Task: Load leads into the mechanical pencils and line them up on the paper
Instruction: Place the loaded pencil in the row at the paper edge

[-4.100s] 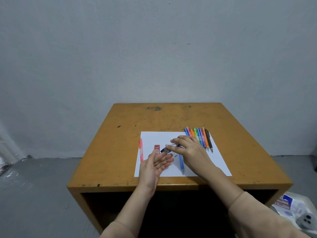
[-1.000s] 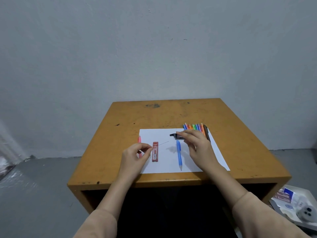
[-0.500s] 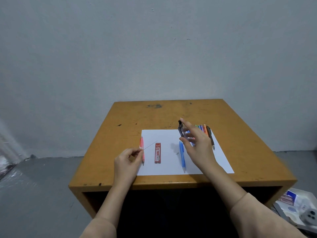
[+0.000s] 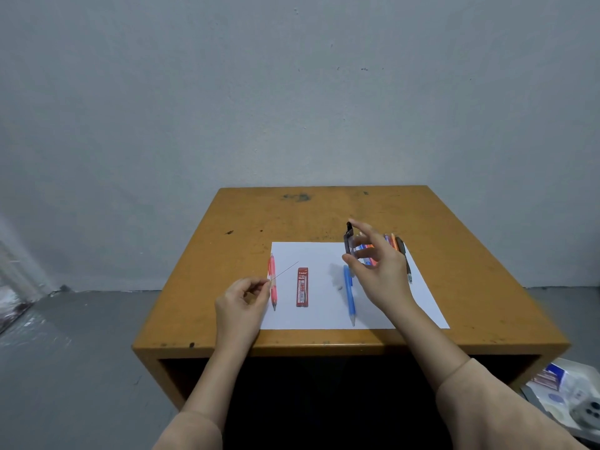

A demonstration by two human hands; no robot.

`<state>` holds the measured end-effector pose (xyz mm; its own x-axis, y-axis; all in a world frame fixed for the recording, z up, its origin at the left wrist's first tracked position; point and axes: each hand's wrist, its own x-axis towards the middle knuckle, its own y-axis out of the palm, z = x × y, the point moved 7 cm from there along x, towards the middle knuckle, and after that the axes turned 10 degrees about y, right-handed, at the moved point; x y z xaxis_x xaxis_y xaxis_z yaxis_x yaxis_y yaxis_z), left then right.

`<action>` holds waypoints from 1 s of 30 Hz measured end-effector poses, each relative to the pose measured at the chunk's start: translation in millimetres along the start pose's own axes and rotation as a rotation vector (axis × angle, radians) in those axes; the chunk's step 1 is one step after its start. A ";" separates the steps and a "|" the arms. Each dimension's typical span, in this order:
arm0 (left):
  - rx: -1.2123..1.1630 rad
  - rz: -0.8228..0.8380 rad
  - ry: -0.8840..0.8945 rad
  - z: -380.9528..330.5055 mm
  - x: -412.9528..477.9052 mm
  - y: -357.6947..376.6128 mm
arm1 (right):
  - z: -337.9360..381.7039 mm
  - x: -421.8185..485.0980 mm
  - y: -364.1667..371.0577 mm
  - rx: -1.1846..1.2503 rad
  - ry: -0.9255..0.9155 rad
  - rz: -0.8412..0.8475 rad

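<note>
Since half a second ago the right hand (image 4: 378, 274) has lifted the dark translucent lead case (image 4: 348, 239) a little higher and stood it more upright; its grip pinches the slim rectangular case between thumb and fingertips, above the far edge of the white paper (image 4: 324, 316). Left hand (image 4: 242, 295) has barely shifted: its narrow thumb-and-forefinger grip holds one hair-thin grey lead (image 4: 285, 271), which slants up and away from the grip, towards the far right. Just right of that grip lies the pink mechanical pencil (image 4: 272, 282), glossy plastic, tip towards the person. Further right, flat on the paper, sits the red 2B lead box (image 4: 302, 287). Below the right grip lies the blue mechanical pencil (image 4: 349, 295). Behind that hand a row of coloured pencils (image 4: 397, 245) shows. Worn ochre paint covers the desk (image 4: 201, 287).
</note>
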<state>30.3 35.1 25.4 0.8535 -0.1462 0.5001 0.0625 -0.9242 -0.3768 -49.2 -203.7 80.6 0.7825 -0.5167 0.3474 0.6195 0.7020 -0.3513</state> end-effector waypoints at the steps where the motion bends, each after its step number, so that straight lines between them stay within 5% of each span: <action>1: 0.000 -0.001 0.003 0.0 0.0 -0.1 | -0.8 1.3 -1.0 -0.008 0.009 -0.005; 18: 0.016 -0.007 0.008 1.7 -0.3 0.1 | -1.2 13.2 3.4 0.193 0.145 0.026; 22: 0.015 -0.022 0.010 2.2 -0.1 -1.0 | -2.8 21.2 10.0 0.315 0.261 0.114; 30: 0.003 -0.034 -0.042 1.8 -1.6 -3.3 | -18.8 28.2 48.6 0.114 0.410 0.372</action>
<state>29.7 39.1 24.5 0.8717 -0.1002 0.4796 0.0930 -0.9272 -0.3628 4.2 -193.4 56.9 0.9212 -0.3566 -0.1559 0.3047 0.9100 -0.2812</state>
